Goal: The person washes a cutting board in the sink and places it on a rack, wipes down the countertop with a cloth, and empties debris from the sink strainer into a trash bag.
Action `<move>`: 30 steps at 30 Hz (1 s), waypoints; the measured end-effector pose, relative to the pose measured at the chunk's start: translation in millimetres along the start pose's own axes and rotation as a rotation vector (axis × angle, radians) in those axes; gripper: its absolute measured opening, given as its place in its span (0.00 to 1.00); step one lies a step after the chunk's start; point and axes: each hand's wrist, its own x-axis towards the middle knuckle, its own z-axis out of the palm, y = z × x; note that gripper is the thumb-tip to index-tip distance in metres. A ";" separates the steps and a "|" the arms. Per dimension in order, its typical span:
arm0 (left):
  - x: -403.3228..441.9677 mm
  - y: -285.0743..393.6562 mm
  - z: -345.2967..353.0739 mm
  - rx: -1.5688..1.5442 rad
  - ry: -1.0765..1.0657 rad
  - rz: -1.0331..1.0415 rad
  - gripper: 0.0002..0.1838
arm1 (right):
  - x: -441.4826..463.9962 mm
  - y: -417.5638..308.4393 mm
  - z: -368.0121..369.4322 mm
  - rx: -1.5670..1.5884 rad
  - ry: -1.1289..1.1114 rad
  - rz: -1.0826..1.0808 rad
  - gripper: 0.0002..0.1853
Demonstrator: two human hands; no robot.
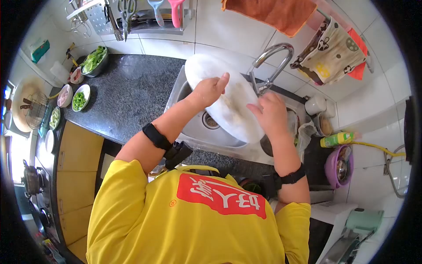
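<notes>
A large white disc point(237, 99), which looks like a round chopping board with brownish-grey stains in its middle, is tilted over the steel sink point(187, 127). My right hand point(271, 113) grips its right edge, thumb on the near face, close beside the chrome tap point(263, 83). In front of the board's upper left part is my left hand point(211, 91), thumb pointing up and the other fingers curled. Whatever those fingers may hold is hidden. Part of the sink drain point(211, 121) shows below the board.
Bowls of cut greens point(79, 100) and leafy vegetables point(94, 59) stand left on the dark counter point(127, 83). Utensils hang above point(125, 17). Cloths point(336, 50) hang right of the tap. A purple basin point(338, 167) and yellow bottle point(336, 140) are at the right.
</notes>
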 end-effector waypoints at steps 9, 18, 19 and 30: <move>17.8 2.5 -8.6 0.049 0.073 0.060 0.36 | -0.3 17.8 13.0 -0.088 0.088 0.058 0.16; 9.5 10.6 13.0 0.006 -0.039 0.029 0.33 | -2.5 26.5 18.5 0.000 0.069 0.071 0.18; 8.1 11.1 16.0 0.010 -0.036 0.025 0.33 | -1.4 26.8 17.6 0.009 0.045 0.085 0.19; -31.5 6.7 16.2 0.087 0.074 -0.033 0.32 | -13.6 -1.2 9.2 0.221 -0.001 -0.231 0.21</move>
